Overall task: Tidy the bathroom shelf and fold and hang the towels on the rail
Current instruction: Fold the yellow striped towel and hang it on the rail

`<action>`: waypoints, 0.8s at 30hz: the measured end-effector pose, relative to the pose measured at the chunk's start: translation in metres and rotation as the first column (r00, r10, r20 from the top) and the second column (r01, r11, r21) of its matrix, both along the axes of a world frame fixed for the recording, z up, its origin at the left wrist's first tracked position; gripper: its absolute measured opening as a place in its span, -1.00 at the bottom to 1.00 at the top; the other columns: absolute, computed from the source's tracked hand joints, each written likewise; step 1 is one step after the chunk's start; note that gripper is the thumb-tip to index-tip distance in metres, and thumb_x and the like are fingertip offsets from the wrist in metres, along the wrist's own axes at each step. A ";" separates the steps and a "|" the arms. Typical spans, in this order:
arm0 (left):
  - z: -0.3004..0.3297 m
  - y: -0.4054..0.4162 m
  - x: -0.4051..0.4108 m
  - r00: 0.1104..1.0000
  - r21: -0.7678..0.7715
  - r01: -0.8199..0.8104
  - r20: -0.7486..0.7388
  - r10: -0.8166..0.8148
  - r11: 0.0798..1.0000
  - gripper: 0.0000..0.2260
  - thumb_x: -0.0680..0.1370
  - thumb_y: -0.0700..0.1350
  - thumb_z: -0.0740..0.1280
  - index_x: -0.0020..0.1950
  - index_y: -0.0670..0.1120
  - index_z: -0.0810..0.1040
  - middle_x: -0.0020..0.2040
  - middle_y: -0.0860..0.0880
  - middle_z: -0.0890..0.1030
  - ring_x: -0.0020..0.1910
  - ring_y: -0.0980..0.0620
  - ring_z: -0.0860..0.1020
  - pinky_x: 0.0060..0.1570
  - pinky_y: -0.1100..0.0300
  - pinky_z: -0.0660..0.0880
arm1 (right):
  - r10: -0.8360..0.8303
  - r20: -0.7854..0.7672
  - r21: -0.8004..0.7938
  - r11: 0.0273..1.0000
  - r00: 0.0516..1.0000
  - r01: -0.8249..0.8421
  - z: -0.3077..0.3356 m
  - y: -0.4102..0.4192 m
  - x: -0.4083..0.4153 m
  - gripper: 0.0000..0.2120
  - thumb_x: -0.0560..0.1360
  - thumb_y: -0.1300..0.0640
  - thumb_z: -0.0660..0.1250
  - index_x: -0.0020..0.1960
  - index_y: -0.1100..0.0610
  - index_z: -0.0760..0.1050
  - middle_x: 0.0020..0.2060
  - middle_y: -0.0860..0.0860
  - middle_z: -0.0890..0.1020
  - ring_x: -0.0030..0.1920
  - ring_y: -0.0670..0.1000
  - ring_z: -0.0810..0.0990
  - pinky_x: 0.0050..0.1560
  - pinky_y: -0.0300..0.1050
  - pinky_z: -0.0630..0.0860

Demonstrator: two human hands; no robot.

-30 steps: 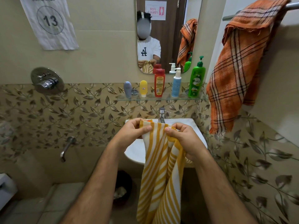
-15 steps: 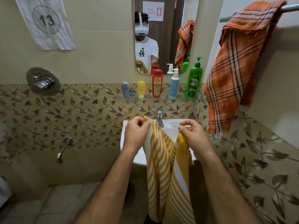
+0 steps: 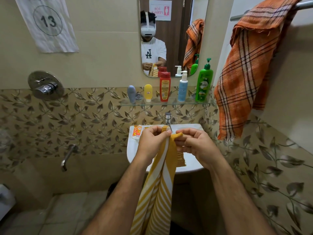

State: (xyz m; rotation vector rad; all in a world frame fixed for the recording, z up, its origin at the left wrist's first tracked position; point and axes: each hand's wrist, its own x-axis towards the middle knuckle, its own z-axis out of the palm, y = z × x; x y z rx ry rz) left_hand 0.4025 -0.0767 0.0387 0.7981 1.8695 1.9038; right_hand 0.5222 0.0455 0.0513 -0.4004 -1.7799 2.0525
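A yellow and white striped towel [image 3: 155, 197] hangs down in front of the sink, folded lengthwise. My left hand [image 3: 151, 141] pinches its top edge, and my right hand [image 3: 194, 144] pinches the other top corner right beside it, the two almost touching. An orange checked towel [image 3: 245, 68] hangs bunched and uneven over the metal rail [image 3: 303, 4] on the right wall. On the glass shelf [image 3: 169, 103] stand a grey tube [image 3: 131, 94], a yellow tube [image 3: 148, 92], a red bottle [image 3: 164, 86], a blue pump bottle [image 3: 183, 87] and a green pump bottle [image 3: 204, 81].
The white sink [image 3: 191, 161] sits below my hands, with a tap [image 3: 168, 118] at its back and small orange tubes [image 3: 137, 132] on its left rim. A mirror [image 3: 171, 34] hangs above the shelf. A shower valve [image 3: 44, 85] and spout [image 3: 67, 156] are on the left wall.
My hands, spread apart half a second ago, have come together again, bringing the towel's two top corners side by side. The towel hangs narrower now.
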 end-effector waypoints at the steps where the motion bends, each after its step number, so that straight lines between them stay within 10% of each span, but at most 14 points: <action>1: 0.002 -0.002 0.000 1.000 0.005 0.022 0.012 -0.022 1.000 -0.92 0.51 -0.09 0.47 -0.18 0.02 0.66 -0.23 -0.03 0.68 -0.13 -0.13 0.67 -0.09 -0.04 0.61 | -0.017 -0.001 0.048 0.999 1.000 0.017 0.000 -0.001 -0.001 -0.85 0.53 0.42 0.31 0.04 0.27 0.57 -0.18 0.15 0.72 -0.14 0.08 0.72 -0.22 -0.11 0.65; 10: 0.000 -0.007 0.004 0.999 -0.020 0.027 0.042 -0.026 0.999 -0.92 0.52 -0.13 0.46 -0.11 -0.12 0.69 -0.18 -0.17 0.71 -0.16 -0.17 0.69 -0.06 -0.26 0.61 | -0.201 0.004 0.549 0.820 0.980 0.166 0.000 -0.003 -0.010 -0.92 0.42 0.18 0.52 -0.23 0.08 0.65 -0.21 0.07 0.64 -0.13 0.03 0.61 -0.11 -0.03 0.58; 24: -0.003 -0.001 0.010 0.978 0.013 0.146 0.152 -0.146 0.989 -0.70 0.63 0.01 0.28 -0.01 -0.17 0.69 -0.10 -0.23 0.69 -0.15 -0.12 0.68 -0.04 -0.12 0.65 | -0.230 0.006 0.463 0.863 0.973 0.201 -0.003 -0.007 -0.015 -0.87 0.40 0.23 0.55 -0.17 0.21 0.60 -0.29 0.14 0.70 -0.23 0.08 0.69 -0.11 0.02 0.66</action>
